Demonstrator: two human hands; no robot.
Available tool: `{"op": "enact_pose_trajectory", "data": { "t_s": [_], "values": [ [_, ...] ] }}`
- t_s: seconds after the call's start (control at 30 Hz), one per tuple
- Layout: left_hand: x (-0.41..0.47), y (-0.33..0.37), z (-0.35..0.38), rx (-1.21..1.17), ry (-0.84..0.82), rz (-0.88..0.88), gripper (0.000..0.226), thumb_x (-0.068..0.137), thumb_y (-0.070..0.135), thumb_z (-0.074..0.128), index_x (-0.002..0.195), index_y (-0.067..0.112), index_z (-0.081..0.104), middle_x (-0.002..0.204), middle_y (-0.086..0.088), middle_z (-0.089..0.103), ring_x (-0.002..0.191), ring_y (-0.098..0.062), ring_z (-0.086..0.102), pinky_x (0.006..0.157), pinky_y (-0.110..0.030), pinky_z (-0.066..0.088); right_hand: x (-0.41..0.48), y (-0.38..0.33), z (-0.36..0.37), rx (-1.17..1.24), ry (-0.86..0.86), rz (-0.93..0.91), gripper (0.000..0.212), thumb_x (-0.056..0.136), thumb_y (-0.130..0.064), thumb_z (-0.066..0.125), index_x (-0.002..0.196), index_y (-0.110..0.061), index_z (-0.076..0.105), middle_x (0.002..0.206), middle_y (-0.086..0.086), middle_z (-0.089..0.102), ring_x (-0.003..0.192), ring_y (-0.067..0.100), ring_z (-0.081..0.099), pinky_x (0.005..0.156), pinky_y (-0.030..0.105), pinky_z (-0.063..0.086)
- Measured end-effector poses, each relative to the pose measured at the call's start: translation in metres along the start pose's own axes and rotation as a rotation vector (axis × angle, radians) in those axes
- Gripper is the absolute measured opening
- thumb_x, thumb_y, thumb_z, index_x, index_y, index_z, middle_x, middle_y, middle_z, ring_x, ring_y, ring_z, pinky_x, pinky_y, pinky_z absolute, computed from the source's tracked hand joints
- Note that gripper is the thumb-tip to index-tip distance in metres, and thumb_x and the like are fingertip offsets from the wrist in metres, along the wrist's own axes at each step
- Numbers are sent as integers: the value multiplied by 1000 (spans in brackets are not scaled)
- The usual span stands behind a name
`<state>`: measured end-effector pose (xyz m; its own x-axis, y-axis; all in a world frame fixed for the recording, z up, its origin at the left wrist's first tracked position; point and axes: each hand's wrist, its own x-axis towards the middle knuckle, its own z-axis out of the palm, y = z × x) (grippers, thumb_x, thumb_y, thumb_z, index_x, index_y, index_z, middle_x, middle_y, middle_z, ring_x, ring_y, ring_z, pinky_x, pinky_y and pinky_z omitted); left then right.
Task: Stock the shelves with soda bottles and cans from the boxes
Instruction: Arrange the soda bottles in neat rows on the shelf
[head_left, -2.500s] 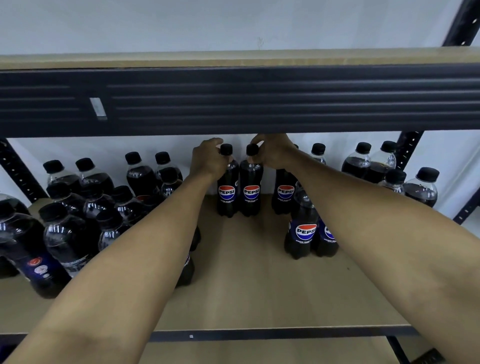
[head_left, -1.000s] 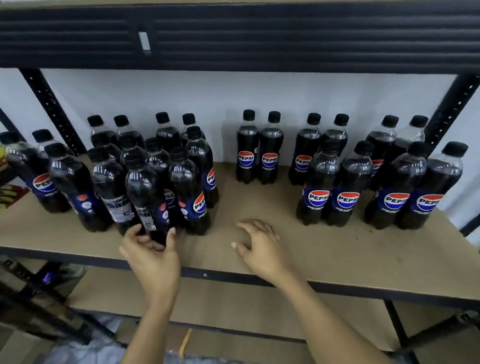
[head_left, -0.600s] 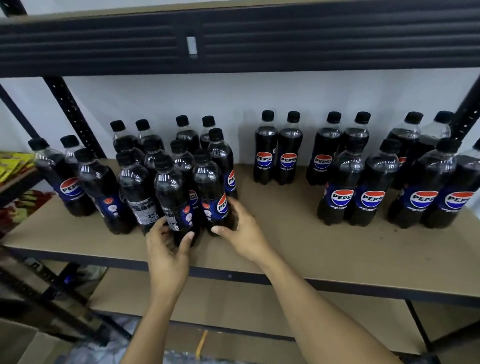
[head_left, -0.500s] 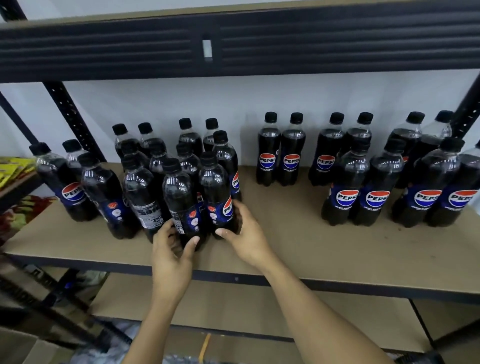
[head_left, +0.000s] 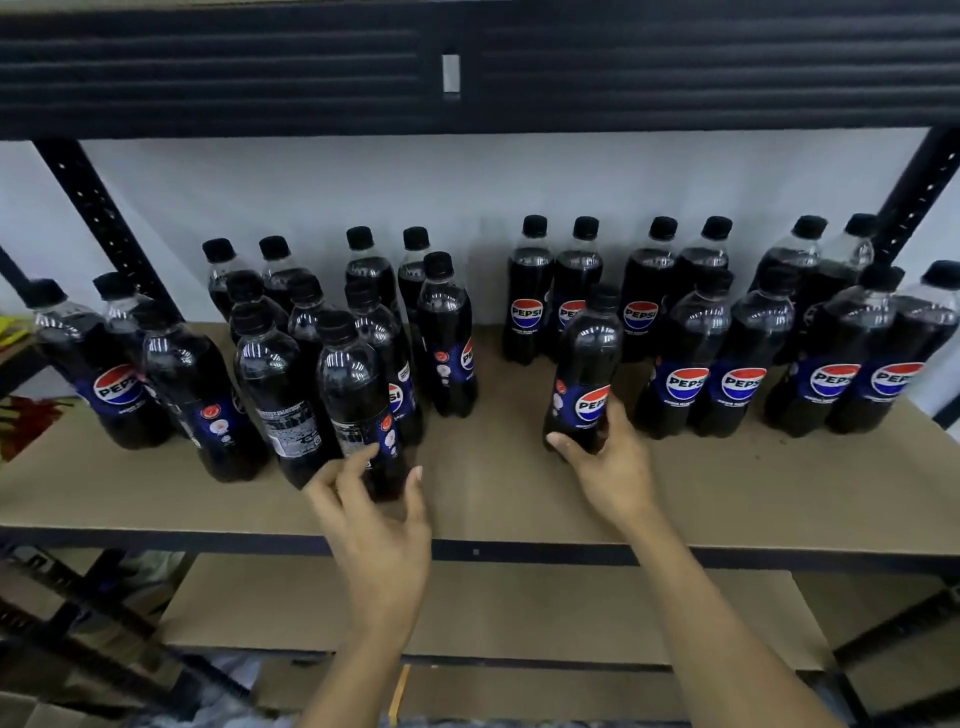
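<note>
Shelf (head_left: 493, 499) mid-stocking: right hand (head_left: 610, 470) grips lone bottle (head_left: 587, 358) low at centre-right, likely to align it with neighbouring rows (head_left: 727, 379); left hand (head_left: 376, 519) curls round front bottle (head_left: 353, 395) of the centre-left cluster (head_left: 291, 332).

Rightmost bottle (head_left: 935, 322) cut by edge, left back bottles (head_left: 222, 278) mostly hidden
</note>
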<state>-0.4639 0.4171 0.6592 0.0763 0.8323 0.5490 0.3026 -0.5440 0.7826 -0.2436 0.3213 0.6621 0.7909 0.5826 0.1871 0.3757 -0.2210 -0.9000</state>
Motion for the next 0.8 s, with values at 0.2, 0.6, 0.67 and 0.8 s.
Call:
{"op": "enact_pose_trajectory", "data": {
  "t_s": [0.2, 0.6, 0.67, 0.8],
  "values": [
    [9, 16, 39, 10, -359, 82, 49, 91, 27, 72, 136, 16, 56, 127, 1, 51, 117, -14, 56, 103, -31, 46, 1, 10, -11, 55, 30, -3, 76, 80, -29, 85, 146, -27, 46, 129, -14, 64, 117, 1, 59, 93, 7, 43],
    [62, 20, 145, -49, -187, -327, 97, 83, 29, 81, 155, 7, 20, 147, -19, 37, 137, -38, 43, 110, -46, 41, 3, 20, -15, 133, -18, 4, 70, 87, -24, 78, 147, -33, 43, 131, -19, 62, 121, -1, 57, 101, 18, 45],
    [64, 12, 149, -50, -171, -318, 87, 86, 24, 77, 154, 8, 24, 147, -18, 40, 136, -37, 43, 110, -44, 40, 4, 24, -17, 182, -34, 40, 69, 89, -18, 76, 147, -36, 43, 127, -22, 62, 119, -3, 57, 106, 25, 45],
    [61, 1, 145, -77, -237, -251, 82, 90, 23, 74, 155, 13, 26, 150, -13, 42, 140, -30, 41, 113, -39, 35, 5, 28, -17, 206, -26, 47, 69, 87, -16, 78, 145, -37, 45, 125, -21, 64, 117, -5, 58, 103, 23, 47]
  ]
}}
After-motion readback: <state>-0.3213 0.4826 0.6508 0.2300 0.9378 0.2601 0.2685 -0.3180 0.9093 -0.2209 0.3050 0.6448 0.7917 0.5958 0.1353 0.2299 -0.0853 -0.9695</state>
